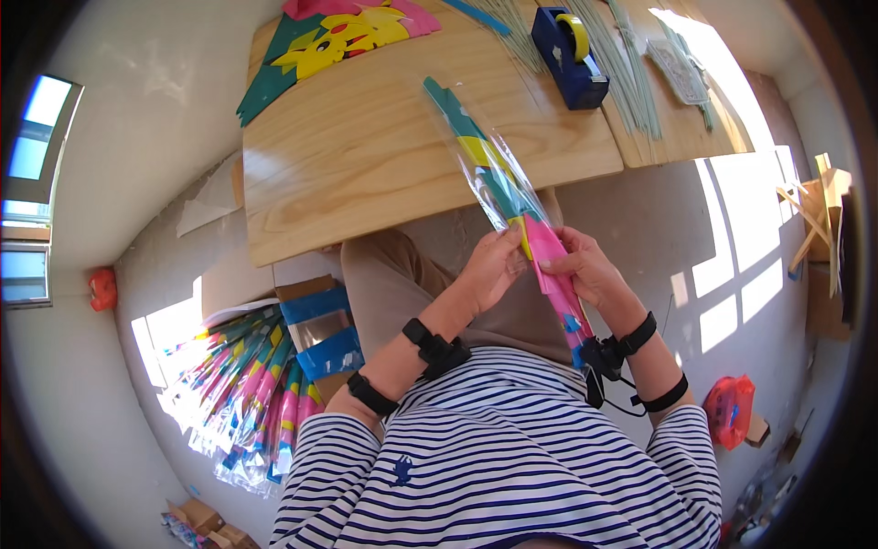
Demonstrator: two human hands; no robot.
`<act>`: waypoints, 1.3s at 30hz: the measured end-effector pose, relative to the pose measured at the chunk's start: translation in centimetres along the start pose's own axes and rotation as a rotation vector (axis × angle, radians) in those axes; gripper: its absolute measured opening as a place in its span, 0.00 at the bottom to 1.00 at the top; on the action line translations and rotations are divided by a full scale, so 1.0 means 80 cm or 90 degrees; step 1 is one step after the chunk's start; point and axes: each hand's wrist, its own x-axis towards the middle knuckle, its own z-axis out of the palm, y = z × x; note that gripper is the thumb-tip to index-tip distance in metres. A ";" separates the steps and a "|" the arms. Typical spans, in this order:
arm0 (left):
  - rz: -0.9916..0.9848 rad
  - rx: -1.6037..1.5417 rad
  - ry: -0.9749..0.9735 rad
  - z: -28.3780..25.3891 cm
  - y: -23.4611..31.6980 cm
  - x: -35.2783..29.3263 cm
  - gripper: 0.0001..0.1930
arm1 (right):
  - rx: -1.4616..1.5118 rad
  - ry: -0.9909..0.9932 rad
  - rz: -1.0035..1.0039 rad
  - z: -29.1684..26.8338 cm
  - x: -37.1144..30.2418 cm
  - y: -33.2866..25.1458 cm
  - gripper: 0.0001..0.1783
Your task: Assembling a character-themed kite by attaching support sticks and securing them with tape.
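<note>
Before the wooden bench [366, 174], both hands [495, 267] grip a plastic-sleeved bundle [541, 242] — slanting lengthwise, teal end pointing away, leftward, over the wood — and sunlit floor [720, 320] spreads right of the bench.

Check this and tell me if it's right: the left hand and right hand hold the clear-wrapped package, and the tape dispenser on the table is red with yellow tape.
One error: the dispenser is dark blue, not red, as the head view shows. The left hand and right hand hold the package; the tape is yellow.
</note>
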 end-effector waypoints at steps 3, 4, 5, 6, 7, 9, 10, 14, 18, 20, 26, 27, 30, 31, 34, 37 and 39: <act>-0.032 0.086 0.169 0.040 0.004 -0.011 0.19 | -0.004 0.009 -0.002 0.001 0.020 -0.002 0.29; -0.049 0.110 0.158 0.033 0.010 -0.018 0.20 | 0.000 0.008 -0.001 0.006 0.016 0.001 0.30; -0.066 0.135 0.147 0.029 0.017 -0.025 0.20 | 0.004 0.007 -0.001 0.010 0.012 0.004 0.31; -0.048 0.122 0.171 0.029 0.029 -0.029 0.21 | -0.003 0.012 -0.005 0.014 0.001 0.005 0.31; -0.025 0.117 0.191 0.028 0.053 -0.028 0.21 | -0.009 0.013 -0.017 0.020 -0.010 0.002 0.32; 0.067 0.047 0.198 0.011 0.092 -0.016 0.21 | -0.039 0.008 -0.034 0.029 -0.019 0.003 0.33; 0.096 0.008 0.158 0.006 0.106 -0.008 0.21 | -0.061 0.006 -0.035 0.031 -0.022 0.007 0.33; 0.138 -0.091 0.076 0.007 0.099 0.017 0.18 | -0.099 0.003 -0.057 0.046 -0.011 0.013 0.34; 0.142 -0.042 0.102 0.016 0.086 0.020 0.14 | -0.138 -0.001 -0.094 0.057 0.003 0.007 0.32; 0.159 -0.040 0.178 0.018 0.107 0.013 0.15 | -0.210 -0.042 -0.100 0.059 -0.012 -0.004 0.32; 0.317 -0.019 0.135 -0.040 0.205 -0.015 0.20 | -0.292 -0.098 -0.044 0.017 -0.088 -0.007 0.33; 0.318 -0.017 0.141 -0.044 0.217 -0.017 0.20 | -0.289 -0.084 -0.043 0.014 -0.104 -0.001 0.32; 0.320 -0.036 0.159 -0.049 0.232 -0.021 0.22 | -0.261 -0.050 -0.029 0.016 -0.126 0.027 0.29; 0.319 -0.047 0.165 -0.050 0.233 -0.021 0.22 | -0.250 -0.039 -0.024 0.019 -0.128 0.033 0.28; 0.294 -0.068 0.133 -0.050 0.230 -0.019 0.22 | -0.197 -0.009 -0.063 0.039 -0.130 0.037 0.27; 0.309 -0.043 0.166 -0.035 0.217 -0.017 0.22 | -0.193 0.015 -0.109 0.048 -0.118 0.032 0.24; 0.303 -0.043 0.155 -0.029 0.213 -0.015 0.22 | -0.183 0.077 -0.131 0.050 -0.109 0.041 0.21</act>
